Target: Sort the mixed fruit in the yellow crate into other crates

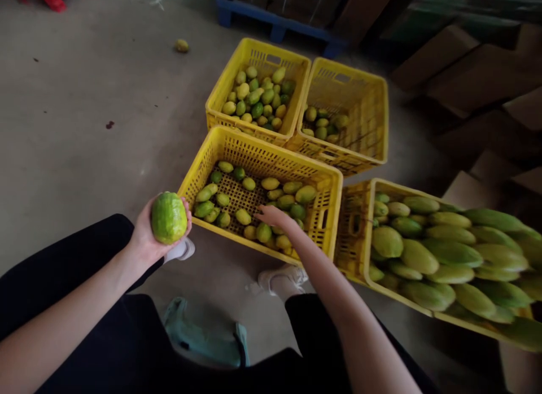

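The near crate [275, 160] stands on the floor just in front of the person's feet and holds a loose scatter of fruit [305, 194]. The left hand [146, 239], just outside its left front corner, carries one bumpy green fruit [168, 218], palm turned up and fingers wrapped round the back and right side, so that grip is full and looks secure. The right hand [274, 215] reaches over the front rim into the middle of the near crate. Its fingers are loosely stretched, and no fruit shows in them; whether they touch any below cannot be told.

Behind the near crate, to the left, sits a far crate [217, 92] with a good layer of fruit; beside it, behind and to the right, another crate [370, 103] has only a few at one end. To the right of the near crate, a full crate [354, 222] is heaped with long green fruit [453, 253].

The step in hand appears to be picking through the fruit piece by piece. The next move probably calls for the right fingers to curl round a single piece, while the left keeps its fruit steady and clear of the rim.
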Tool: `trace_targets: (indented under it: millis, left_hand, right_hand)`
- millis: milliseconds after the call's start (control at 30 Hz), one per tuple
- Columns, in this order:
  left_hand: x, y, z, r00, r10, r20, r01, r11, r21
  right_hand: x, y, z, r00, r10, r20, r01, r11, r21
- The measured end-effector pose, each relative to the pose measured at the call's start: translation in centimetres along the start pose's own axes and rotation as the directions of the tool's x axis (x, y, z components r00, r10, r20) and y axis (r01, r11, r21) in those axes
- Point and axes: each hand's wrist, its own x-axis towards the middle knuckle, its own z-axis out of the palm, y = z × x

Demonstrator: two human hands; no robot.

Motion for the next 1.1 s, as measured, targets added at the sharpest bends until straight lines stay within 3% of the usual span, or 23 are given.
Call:
trace_targets:
  millis: [133, 267, 367, 467, 633, 733, 800, 900, 967, 1100]
  left_hand:
    - [1.3, 0.0, -0.7, 0.995, 0.087, 0.038, -0.094, 0.959, 0.266]
    - [1.6, -0.1, -0.8, 0.989, 0.112, 0.099, -0.146, 0.855, 0.497]
    - [1.2, -0.1, 0.0, 0.987, 0.101, 0.128, -0.155, 0.821, 0.550]
    - [0.6, -0.1, 1.2, 0.973, 0.122, 0.197, -0.216, 0.790, 0.574]
    - [-0.7, -0.5, 3.9, 0.941, 0.109, 0.321, -0.270, 0.815, 0.513]
    - [-1.7, -1.2, 5.5, 0.893, 0.180, 0.412, -0.392, 0.760, 0.519]
    - [-2.5, -1.9, 6.3, 0.863, 0.223, 0.453, -0.456, 0.729, 0.511]
    - [-3.6, -3.0, 7.4, 0.845, 0.224, 0.485, -0.466, 0.755, 0.462]
    - [-4.0, -3.8, 8.1, 0.837, 0.206, 0.506, -0.442, 0.801, 0.405]
    - [-4.1, -5.0, 9.9, 0.772, 0.267, 0.577, -0.457, 0.863, 0.213]
  right_hand:
    - [5.5, -3.0, 3.6, 0.983, 0.066, 0.173, -0.065, 0.998, -0.013]
    - [7.3, -3.7, 6.1, 0.975, 0.100, 0.199, -0.101, 0.995, -0.005]
    - [7.1, -3.0, 6.3, 0.980, 0.121, 0.160, -0.125, 0.992, 0.017]
    - [6.0, -2.4, 4.6, 0.986, 0.146, 0.083, -0.150, 0.987, 0.052]
    - [0.8, -2.9, -1.9, 0.983, 0.111, -0.145, -0.094, 0.988, 0.120]
    - [-4.8, -3.7, -6.5, 0.951, 0.054, -0.306, -0.014, 0.991, 0.131]
    - [-9.3, -4.2, -8.6, 0.902, 0.007, -0.431, 0.063, 0.987, 0.148]
    - [-15.7, -5.0, -9.6, 0.794, -0.003, -0.608, 0.238, 0.922, 0.306]
    - [-18.7, -5.7, -9.0, 0.734, 0.039, -0.678, 0.367, 0.818, 0.443]
    - [-20.4, -8.0, -7.8, 0.593, 0.101, -0.799, 0.638, 0.547, 0.542]
